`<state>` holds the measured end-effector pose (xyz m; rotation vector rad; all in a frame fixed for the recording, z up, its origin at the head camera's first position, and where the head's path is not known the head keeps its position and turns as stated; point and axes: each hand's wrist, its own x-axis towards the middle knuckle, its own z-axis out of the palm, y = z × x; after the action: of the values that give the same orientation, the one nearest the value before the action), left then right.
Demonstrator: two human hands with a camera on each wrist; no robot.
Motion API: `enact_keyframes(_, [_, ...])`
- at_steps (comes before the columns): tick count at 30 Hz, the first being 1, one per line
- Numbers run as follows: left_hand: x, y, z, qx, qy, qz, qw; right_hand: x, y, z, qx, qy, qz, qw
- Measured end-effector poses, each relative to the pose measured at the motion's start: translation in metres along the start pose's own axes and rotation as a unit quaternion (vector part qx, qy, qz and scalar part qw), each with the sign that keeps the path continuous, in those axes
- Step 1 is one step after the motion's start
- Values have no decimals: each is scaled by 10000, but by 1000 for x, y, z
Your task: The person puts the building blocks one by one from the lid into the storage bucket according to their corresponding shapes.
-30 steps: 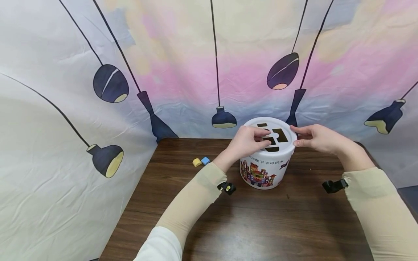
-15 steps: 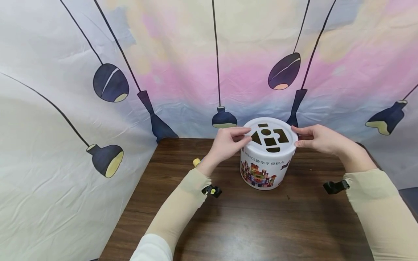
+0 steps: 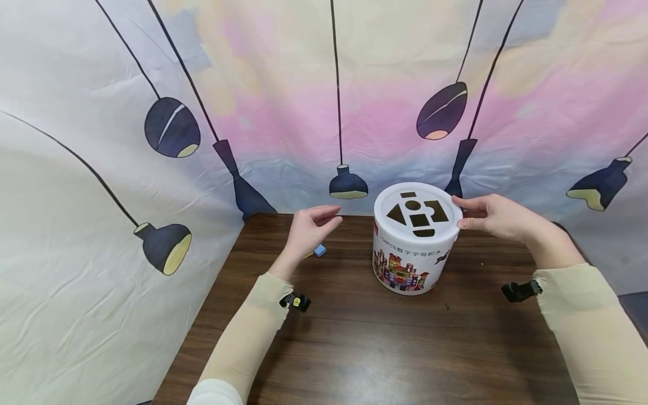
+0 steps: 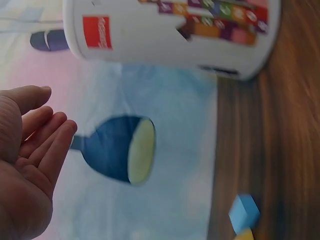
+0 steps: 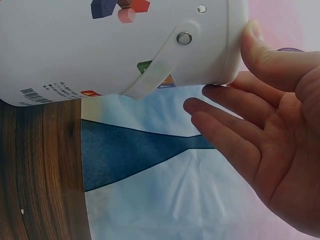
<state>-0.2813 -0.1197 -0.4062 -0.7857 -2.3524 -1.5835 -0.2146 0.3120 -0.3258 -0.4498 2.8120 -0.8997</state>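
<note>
A white toy-block bucket [image 3: 411,251] with a printed picture of colourful buildings stands upright at the back of the table. Its white lid [image 3: 441,229] is on and has several shaped holes, among them a triangle, a circle and a square. My right hand [image 3: 498,218] touches the right side of the lid's rim with thumb and fingertips, the other fingers stretched out, as the right wrist view shows. My left hand [image 3: 307,232] hovers left of the bucket, fingers loosely extended and holding nothing. Beyond its wrist lie a blue block [image 3: 319,250] and a yellow block [image 4: 244,235], mostly hidden.
The dark wooden table [image 3: 385,349] ends at the back against a cloth backdrop [image 3: 283,112] painted with hanging lamps. A white carrying handle [image 5: 155,70] hangs on the bucket's right side. Black wrist cameras are strapped to both forearms.
My left hand has drawn back leftward from over the lid, past its edge, to above the small blocks, uncovering the holes. The right hand and bucket have stayed in place.
</note>
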Motion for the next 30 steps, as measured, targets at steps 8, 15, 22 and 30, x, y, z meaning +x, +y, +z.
enact_keyframes(8, [-21, -40, -24, 697, -222, -581, 9956, 0, 1, 1, 6, 1, 11, 10000])
enact_keyframes(15, [-36, -70, -35, 1735, -750, -638, 9799, 0, 2, 1, -17, 23, 48, 10000])
enact_keyframes(22, [-48, -94, -43, 1963, -905, -1137, 9697, 0, 1, 0, -18, 16, 17, 10000])
enact_keyframes(30, [-51, -110, -45, 2137, -930, -1412, 9621, 0, 0, 0, 5, 12, 32, 10000])
